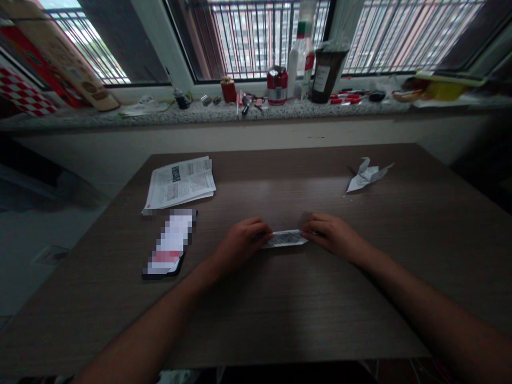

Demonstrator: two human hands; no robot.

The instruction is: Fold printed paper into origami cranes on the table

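Head view: paper strip [286,239] pinched at both ends by nearly closed left hand [245,238] and right hand [333,233], paper crane [365,175] spotted at 2 o'clock.

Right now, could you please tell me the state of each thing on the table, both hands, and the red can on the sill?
Paper strip: folded narrow, held at both ends.
Left hand: pinching the strip's left end.
Right hand: pinching the strip's right end.
Paper crane: folded, untouched.
Printed paper: lying layered, untouched.
Phone: lying face up, screen lit, content pixelated.
Red can: upright; cannot tell whether opened.
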